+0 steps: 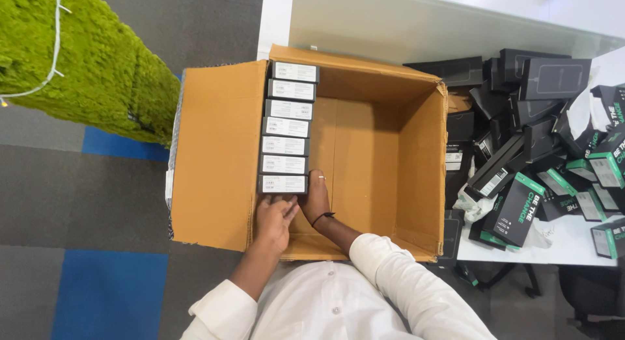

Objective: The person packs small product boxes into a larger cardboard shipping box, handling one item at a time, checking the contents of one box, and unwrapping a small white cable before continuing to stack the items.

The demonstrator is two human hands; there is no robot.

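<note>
An open brown cardboard box stands on the floor in front of me. Along its left wall runs a row of several slim black boxes with white labels, set on edge. Both my hands reach inside at the near end of that row. My left hand presses its fingers against the nearest black box from the front. My right hand, with a ring and a black wrist band, rests beside that same box on its right side. Neither hand lifts anything.
To the right stands a white table heaped with several black and green-trimmed product boxes. A green mossy block is at upper left. Grey and blue carpet tiles cover the floor. A white wall panel is behind the box.
</note>
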